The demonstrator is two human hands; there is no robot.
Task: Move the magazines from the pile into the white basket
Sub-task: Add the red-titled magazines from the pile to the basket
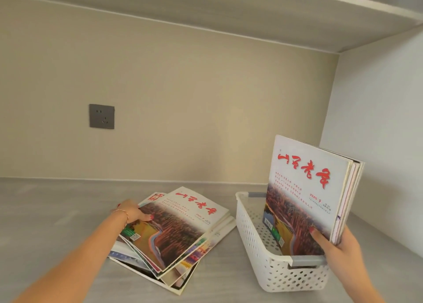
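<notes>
A loose pile of magazines lies on the grey counter, left of the white perforated basket. The top magazine has red characters and a reddish landscape cover. My left hand grips the left edge of that top magazine, thumb on the cover. A few magazines stand upright in the right side of the basket, leaning right. My right hand holds this upright bundle by its lower right corner, thumb on the front cover. The left part of the basket is empty.
A grey wall socket sits on the beige back wall. A white side wall closes the counter on the right, just behind the basket. A shelf runs overhead. Bare counter extends to the left.
</notes>
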